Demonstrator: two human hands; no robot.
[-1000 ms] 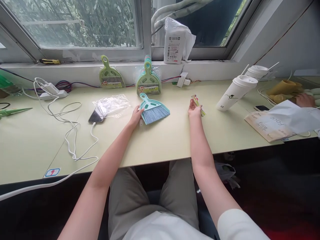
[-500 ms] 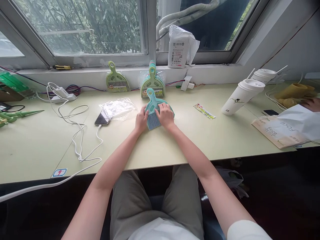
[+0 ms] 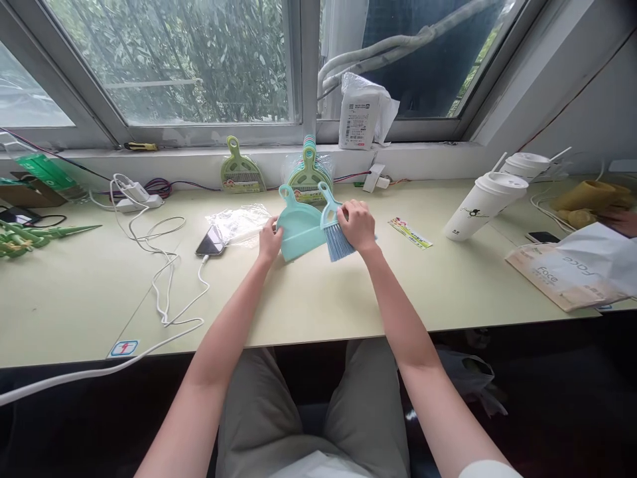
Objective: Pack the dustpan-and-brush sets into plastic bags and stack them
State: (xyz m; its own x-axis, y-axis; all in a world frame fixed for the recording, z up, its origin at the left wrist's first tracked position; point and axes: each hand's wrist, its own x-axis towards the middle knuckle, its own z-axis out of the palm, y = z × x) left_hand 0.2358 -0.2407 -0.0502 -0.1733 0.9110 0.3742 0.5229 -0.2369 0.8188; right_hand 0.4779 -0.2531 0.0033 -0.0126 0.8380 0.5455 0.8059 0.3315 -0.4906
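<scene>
A person is sitting at a pale green bench [image 3: 448,292] under a window, working with both bare hands. The left hand [image 3: 270,240] is holding a teal dustpan [image 3: 298,229] that is lying flat on the bench in front of the person. Its grip is closed on the dustpan's left rim, with the thumb on top. The right hand [image 3: 357,226] is holding a small brush [image 3: 337,240] with a teal handle and blue-grey bristles, and its grip is clamped around the brush's head. The brush is sitting just to the right of the dustpan, touching its right edge. Its handle is pointing away from the person and its bristles are pointing back toward them.

Just behind the dustpan, a bagged stack of dustpan sets [image 3: 309,174] is leaning against the wall below the window. Behind and to the left of the dustpan, a single green dustpan set [image 3: 242,176] is leaning the same way. Just left of the dustpan a clear plastic bag [image 3: 239,222] is lying crumpled, with a phone [image 3: 210,242] beside it. To the right of the dustpan, past the right hand, a printed label strip [image 3: 411,233] is lying flat. Further right of the dustpan a white lidded cup [image 3: 478,209] with a straw is standing. Well beyond it, another person's hand [image 3: 624,222] is resting at the far right edge of view.
</scene>
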